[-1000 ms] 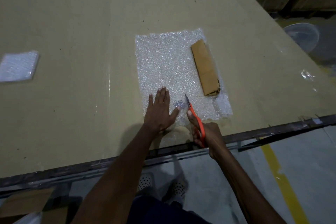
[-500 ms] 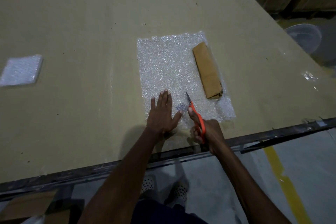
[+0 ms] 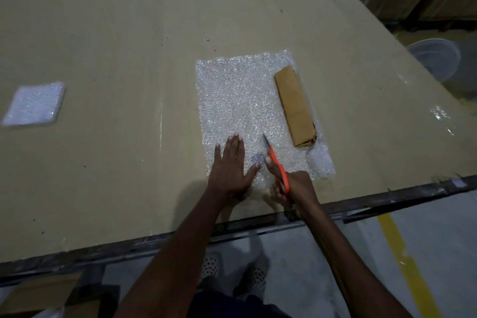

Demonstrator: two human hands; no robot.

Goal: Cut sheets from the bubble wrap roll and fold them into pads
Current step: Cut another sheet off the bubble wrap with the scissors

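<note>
Bubble wrap (image 3: 240, 100) lies under flat left hand (image 3: 230, 168); right hand (image 3: 294, 188) grips scissors (image 3: 277, 165).

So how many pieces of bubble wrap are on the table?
2: a big sheet flat under the hands, being cut, and a small folded pad far to the left. A shiny scrap at the right edge is unclear.

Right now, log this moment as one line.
left hand flat on bubble wrap sheet | right hand cutting with orange scissors | folded pad aside
</note>
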